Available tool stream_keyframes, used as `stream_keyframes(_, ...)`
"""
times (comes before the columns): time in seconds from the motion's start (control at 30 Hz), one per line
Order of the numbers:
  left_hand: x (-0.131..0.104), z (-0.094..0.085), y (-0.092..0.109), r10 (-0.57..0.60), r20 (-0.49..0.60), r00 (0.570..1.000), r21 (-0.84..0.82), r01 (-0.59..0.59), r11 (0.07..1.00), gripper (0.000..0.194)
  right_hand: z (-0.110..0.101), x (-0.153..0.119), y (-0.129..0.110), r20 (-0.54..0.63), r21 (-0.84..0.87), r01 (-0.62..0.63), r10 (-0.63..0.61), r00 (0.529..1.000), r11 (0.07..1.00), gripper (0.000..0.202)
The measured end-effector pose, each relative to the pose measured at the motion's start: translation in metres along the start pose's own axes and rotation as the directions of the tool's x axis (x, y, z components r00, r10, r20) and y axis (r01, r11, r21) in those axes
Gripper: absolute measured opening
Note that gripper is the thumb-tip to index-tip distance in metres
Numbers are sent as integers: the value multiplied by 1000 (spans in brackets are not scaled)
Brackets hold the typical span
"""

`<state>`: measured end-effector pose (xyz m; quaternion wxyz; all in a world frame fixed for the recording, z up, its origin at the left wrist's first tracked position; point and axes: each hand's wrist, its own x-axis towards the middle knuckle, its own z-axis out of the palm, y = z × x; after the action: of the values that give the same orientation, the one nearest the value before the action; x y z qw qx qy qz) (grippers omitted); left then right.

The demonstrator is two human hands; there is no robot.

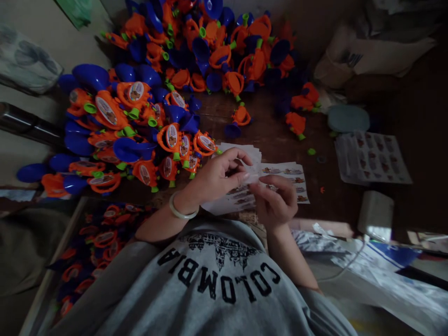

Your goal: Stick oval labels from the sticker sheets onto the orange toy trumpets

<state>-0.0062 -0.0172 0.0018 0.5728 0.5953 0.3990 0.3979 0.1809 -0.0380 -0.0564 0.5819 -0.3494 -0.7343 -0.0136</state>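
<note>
My left hand (222, 173), a pale bangle on its wrist, is closed in a pinch at the table's front. Facing it, my right hand (279, 199) is pinched too, the fingertips of both hands nearly meeting. Between them is a thin pale piece of paper or film (253, 179); its exact kind is too dim to tell. Beneath the hands lie printed sticker sheets (296, 170), partly hidden by my fingers. Left of my left hand are orange and blue toy trumpets (171, 136) with green mouthpieces and oval stickers on their sides.
More toy trumpets (220, 56) are heaped at the back, apparently without stickers. One single trumpet (241, 115) lies mid-table. A crate (52, 275) at lower left holds several others. To the right are another sticker sheet stack (376, 158), a teal lidded box (348, 118) and a whitish block (376, 214).
</note>
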Motion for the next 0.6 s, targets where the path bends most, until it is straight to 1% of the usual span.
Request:
stream_keyframes(0.07, 1, -1, -2, 10, 4, 1000, -1, -10, 1000, 18, -1, 1, -2, 56, 11, -79, 78, 995, 997, 27)
stream_keyframes(0.17, 1, -4, -3, 30, -4, 1000, 26, -30, 999, 19, -3, -1, -6, 160, 38, -214, 206, 966, 976, 37)
stream_keyframes(0.2, 0, -4, -3, 31, 8, 999, 40, -31, 999, 20, -4, -1, -7, 176, 43, -246, 235, 956, 968, 36)
stream_keyframes(0.27, -1, -5, -1, 16, 40, 999, 61, -18, 998, 20, -5, -1, -10, 194, 42, -269, 256, 947, 962, 33)
stream_keyframes(0.33, -3, -6, 2, 0, 51, 999, 83, -4, 997, 19, -7, 1, -13, 220, 27, -263, 251, 943, 964, 30)
stream_keyframes(0.43, -5, -5, 6, 12, 19, 1000, 130, -14, 991, 17, -9, 5, -16, 222, 3, -214, 208, 953, 977, 28)
stream_keyframes(0.6, -7, -1, 8, 22, -35, 999, 160, -16, 987, 16, -6, 2, -17, 166, -77, -37, 49, 985, 996, 24)
